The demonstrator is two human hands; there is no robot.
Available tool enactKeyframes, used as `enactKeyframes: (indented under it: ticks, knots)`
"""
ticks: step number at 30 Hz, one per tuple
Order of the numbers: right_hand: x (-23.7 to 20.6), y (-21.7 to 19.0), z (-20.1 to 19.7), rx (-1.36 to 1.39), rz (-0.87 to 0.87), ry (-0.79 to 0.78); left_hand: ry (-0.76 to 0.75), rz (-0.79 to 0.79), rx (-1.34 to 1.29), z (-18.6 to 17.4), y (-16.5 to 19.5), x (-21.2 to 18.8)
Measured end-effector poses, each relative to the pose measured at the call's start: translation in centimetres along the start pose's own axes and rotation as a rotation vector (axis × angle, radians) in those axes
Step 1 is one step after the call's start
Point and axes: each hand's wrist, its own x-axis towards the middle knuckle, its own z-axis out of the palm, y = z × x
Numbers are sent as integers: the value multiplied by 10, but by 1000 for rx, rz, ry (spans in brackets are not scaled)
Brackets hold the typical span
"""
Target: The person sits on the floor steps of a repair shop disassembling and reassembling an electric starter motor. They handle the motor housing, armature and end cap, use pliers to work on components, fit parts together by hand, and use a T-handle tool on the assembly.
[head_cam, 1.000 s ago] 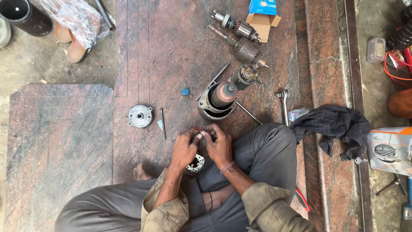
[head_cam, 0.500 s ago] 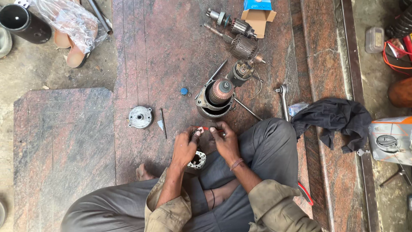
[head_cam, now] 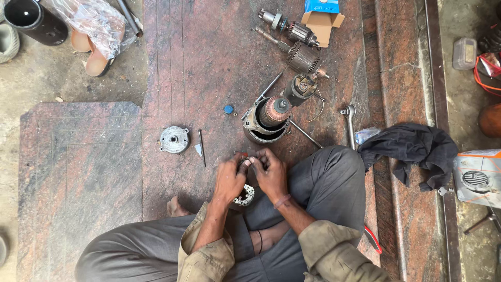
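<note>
Person seated cross-legged on stone floor (head_cam: pixel 104 172), hands together in front of lap.

- Left hand (head_cam: pixel 230 180): fingers curled, pinching a small metal part (head_cam: pixel 251 161) w/ the right hand; part mostly hidden by fingers, kind can't be told.
- Right hand (head_cam: pixel 270 175): fingers bent onto same small part, fingertips touching the left's. Band on wrist.
- Round metal ring piece (head_cam: pixel 244 196): under left hand, near the lap, partly covered.
- Motor housing (head_cam: pixel 265 121) w/ copper-coloured core standing upright in it: just beyond the hands, far side.
- Thin rod (head_cam: pixel 305 134): lies at angle, right of housing.
- Round grey cover plate (head_cam: pixel 174 139): left of hands, flat on floor.
- Thin pin (head_cam: pixel 201 148): just right of cover plate.
- Small blue cap (head_cam: pixel 228 109): left of housing, apart from it.
- Wound rotor (head_cam: pixel 303 56) + geared shaft piece (head_cam: pixel 292 28): far, right of centre.
- Open cardboard box (head_cam: pixel 322 15), blue top: far edge, beside shaft piece.
- Wrench (head_cam: pixel 349 122): right of housing, by the knee.
- Dark cloth (head_cam: pixel 412 151): bunched, right side.
- Grey box-shaped device (head_cam: pixel 477 177): right edge, next to cloth.
- Black tube (head_cam: pixel 34 20), clear plastic bag (head_cam: pixel 96 21): far left corner.
</note>
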Motion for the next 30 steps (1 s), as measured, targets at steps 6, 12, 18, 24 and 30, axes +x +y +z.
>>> enactKeyframes:
  ticks: [6,12,18,24,30]
  knots:
    - [5,12,-2,-11,-36,105,42,45,-52,1,3,-6]
    - [9,16,-13,494,407,-37,-68,-250,-758,-10,-3,-5]
    - [8,11,-26,474,268,-51,-164,-427,-1131,-25,-3,-5]
    - [2,6,-29,526,399,-295,-194,-466,-1238,-36,1,-8]
    - [-2,7,-32,493,407,-309,-312,-512,-1286,-43,-4,-4]
